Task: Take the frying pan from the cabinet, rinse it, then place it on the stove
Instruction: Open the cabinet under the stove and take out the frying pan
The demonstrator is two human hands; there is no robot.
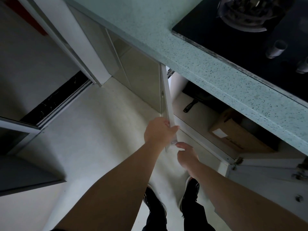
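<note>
While we held the cabinet door: we judged the first step in hand, with the fetching not yet begun.
Hands: our left hand gripped the door's edge; our right hand hung loose-fingered just beside it, holding nothing.
Frying pan: inside the cabinet, handle toward us, near a cardboard box.
Next: we needed to reach under the counter for that handle.
Room: black stove above, pale floor below.

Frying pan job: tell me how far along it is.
Done: the cabinet door stands open, its edge gripped by the left hand. In hand: the right hand hovers empty beside it. The frying pan lies untouched inside. Left: taking it out, rinsing, setting it on the stove.
</note>
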